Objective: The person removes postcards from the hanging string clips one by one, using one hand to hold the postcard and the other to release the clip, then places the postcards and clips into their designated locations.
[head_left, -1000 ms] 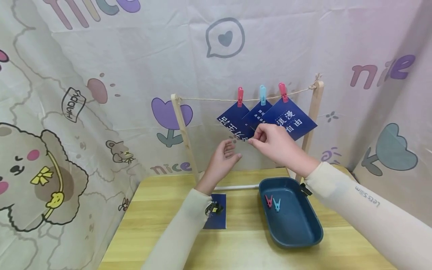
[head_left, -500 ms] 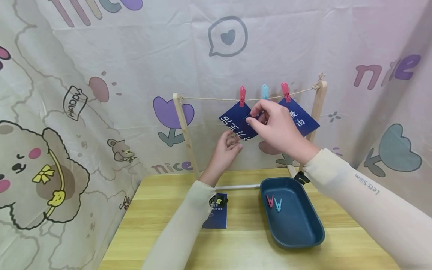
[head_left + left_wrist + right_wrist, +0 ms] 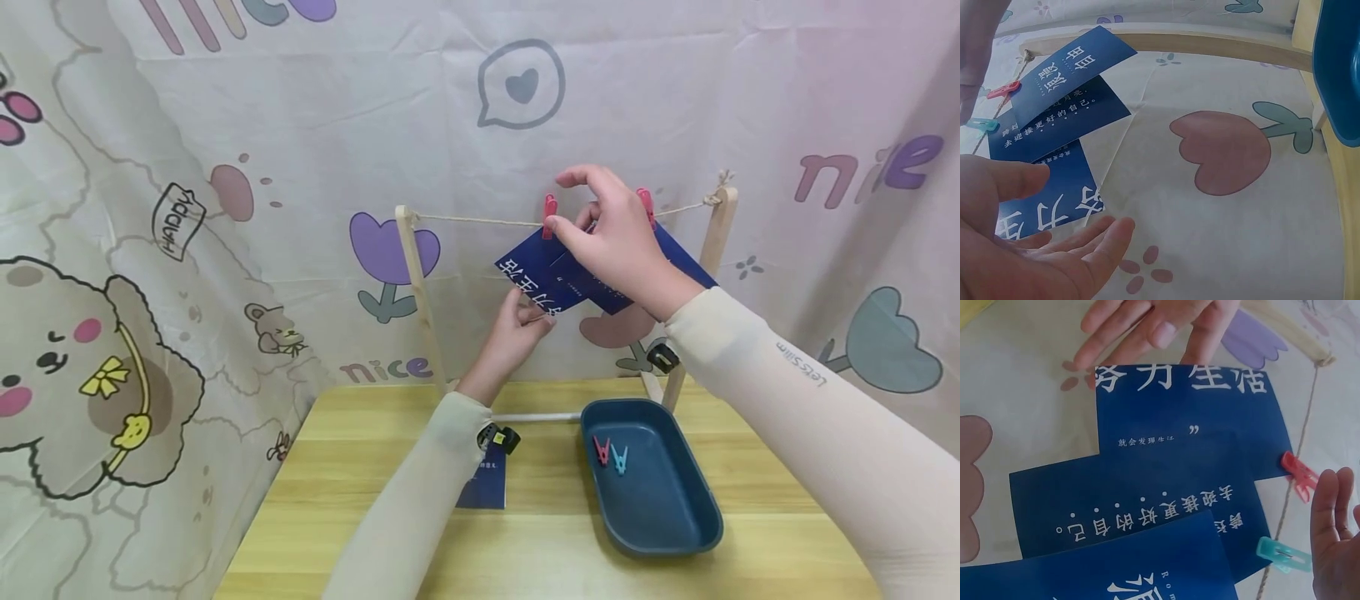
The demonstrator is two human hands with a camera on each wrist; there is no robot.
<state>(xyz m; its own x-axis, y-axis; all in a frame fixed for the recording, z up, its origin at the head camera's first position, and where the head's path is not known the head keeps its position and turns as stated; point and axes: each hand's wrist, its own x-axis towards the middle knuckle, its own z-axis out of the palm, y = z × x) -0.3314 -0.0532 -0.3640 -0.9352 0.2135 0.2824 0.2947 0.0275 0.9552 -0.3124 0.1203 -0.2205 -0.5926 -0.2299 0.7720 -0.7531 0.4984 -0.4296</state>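
Three dark blue cards with white writing hang overlapping from a twine line. A red clothespin clips the left card, and a light blue clothespin the middle card. The right card hangs from another red clothespin. My right hand is raised at the line, thumb and fingers apart, thumb tip overlapping the left clothespin in the head view. It covers the light blue clothespin there. My left hand is by the left card's lower edge, fingers loosely extended, gripping nothing.
A dark blue bin on the wooden table holds a red clothespin and a light blue clothespin. Another blue card lies under my left forearm. Wooden posts carry the line; a printed cloth hangs behind.
My right hand has risen from the cards' lower part to the clothespins, its fingers spreading. My left hand has shifted slightly toward the left card's lower edge. The head view has swung a little.
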